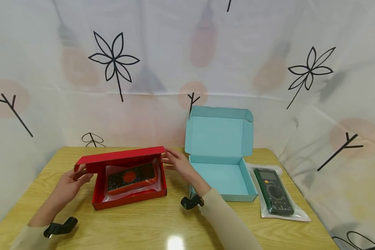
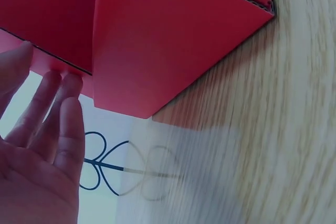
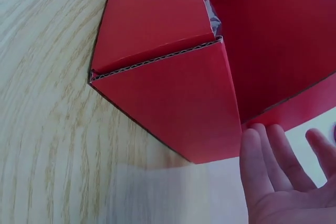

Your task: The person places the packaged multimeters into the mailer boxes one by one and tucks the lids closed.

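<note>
A red cardboard box [image 1: 131, 201] stands on the table with its lid [image 1: 122, 155] partly lowered over it. Inside lies a multimeter [image 1: 132, 177] with an orange edge and orange dial, in a clear plastic bag. My left hand [image 1: 70, 184] is at the lid's left end, and its fingertips touch the lid's side flap [image 2: 86, 80]. At the opposite end, the extended fingers of my right hand [image 1: 179, 163] touch the lid's right flap [image 3: 299, 106] from outside. The right thumb is spread away from the flap.
Right of the red box, a light blue box [image 1: 218, 177] stands with its lid upright. Beside it lies a green-edged multimeter [image 1: 275, 191] in a clear bag. A patterned cloth [image 1: 162, 69] hangs behind the wooden table [image 1: 137, 229].
</note>
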Available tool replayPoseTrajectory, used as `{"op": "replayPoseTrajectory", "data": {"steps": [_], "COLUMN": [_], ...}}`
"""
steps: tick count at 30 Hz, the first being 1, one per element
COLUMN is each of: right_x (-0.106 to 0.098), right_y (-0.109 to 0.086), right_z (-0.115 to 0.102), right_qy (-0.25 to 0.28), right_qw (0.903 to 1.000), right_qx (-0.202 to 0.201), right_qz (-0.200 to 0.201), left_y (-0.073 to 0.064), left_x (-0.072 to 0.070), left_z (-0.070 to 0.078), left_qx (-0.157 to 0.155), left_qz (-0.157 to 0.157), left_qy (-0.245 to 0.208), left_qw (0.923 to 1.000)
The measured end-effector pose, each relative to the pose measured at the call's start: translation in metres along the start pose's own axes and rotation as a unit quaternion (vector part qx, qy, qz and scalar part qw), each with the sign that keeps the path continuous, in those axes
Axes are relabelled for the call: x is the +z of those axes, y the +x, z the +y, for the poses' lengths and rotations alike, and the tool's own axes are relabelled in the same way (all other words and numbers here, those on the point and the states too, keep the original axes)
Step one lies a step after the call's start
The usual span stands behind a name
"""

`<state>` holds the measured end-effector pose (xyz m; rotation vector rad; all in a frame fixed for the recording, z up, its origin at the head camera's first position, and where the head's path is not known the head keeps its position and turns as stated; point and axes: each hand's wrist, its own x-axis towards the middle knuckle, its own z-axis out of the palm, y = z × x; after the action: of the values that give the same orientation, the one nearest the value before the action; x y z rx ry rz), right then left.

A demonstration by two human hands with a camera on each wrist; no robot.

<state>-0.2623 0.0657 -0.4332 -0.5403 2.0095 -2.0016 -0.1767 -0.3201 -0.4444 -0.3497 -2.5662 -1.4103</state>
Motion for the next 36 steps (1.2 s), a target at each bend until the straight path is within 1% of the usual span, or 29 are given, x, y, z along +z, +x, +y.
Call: {"op": "replayPoseTrajectory", "data": {"steps": [2, 4, 7, 9, 11, 13, 19, 21, 23, 26, 32, 36], "right_x": [-0.001, -0.002, -0.004, -0.004, -0.005, -0.006, -0.008, -0.007, -0.007, -0.005, -0.002, -0.002], "right_y": [0.000, 0.000, 0.001, 0.001, 0.001, 0.001, -0.001, -0.001, -0.002, -0.002, -0.004, -0.002], "right_z": [0.000, 0.000, 0.001, 0.001, 0.002, 0.002, 0.001, -0.001, -0.002, -0.002, -0.005, -0.004], "right_qy": [0.006, 0.012, 0.016, 0.008, -0.006, -0.023, -0.063, -0.070, -0.068, -0.074, -0.099, -0.088], "right_qw": [0.9999, 0.9997, 0.9995, 0.9997, 0.9997, 0.9995, 0.9976, 0.9970, 0.9968, 0.9960, 0.9937, 0.9947], "right_qx": [0.009, 0.020, 0.024, 0.021, 0.019, 0.017, 0.013, 0.014, 0.018, 0.027, 0.043, 0.049], "right_qz": [-0.004, -0.005, -0.011, -0.013, -0.013, -0.013, -0.025, -0.030, -0.037, -0.041, -0.030, -0.022], "left_y": [0.000, -0.001, -0.001, -0.001, 0.000, 0.000, 0.001, 0.001, 0.002, 0.001, 0.002, 0.004], "left_x": [-0.002, -0.003, -0.005, -0.006, -0.006, -0.007, -0.010, -0.011, -0.012, -0.012, -0.011, -0.010], "left_z": [0.000, 0.000, 0.001, 0.001, 0.002, 0.003, 0.008, 0.009, 0.010, 0.009, 0.007, 0.007], "left_qx": [-0.006, -0.004, -0.006, 0.002, -0.001, -0.009, -0.036, -0.041, -0.045, -0.043, -0.058, -0.070], "left_qz": [0.001, 0.002, -0.010, -0.020, -0.033, -0.044, -0.062, -0.069, -0.078, -0.087, -0.105, -0.115], "left_qy": [-0.013, -0.029, -0.049, -0.066, -0.075, -0.077, -0.048, -0.031, -0.026, -0.014, -0.044, -0.057], "left_qw": [0.9999, 0.9996, 0.9987, 0.9976, 0.9966, 0.9960, 0.9963, 0.9963, 0.9956, 0.9951, 0.9918, 0.9893]}}
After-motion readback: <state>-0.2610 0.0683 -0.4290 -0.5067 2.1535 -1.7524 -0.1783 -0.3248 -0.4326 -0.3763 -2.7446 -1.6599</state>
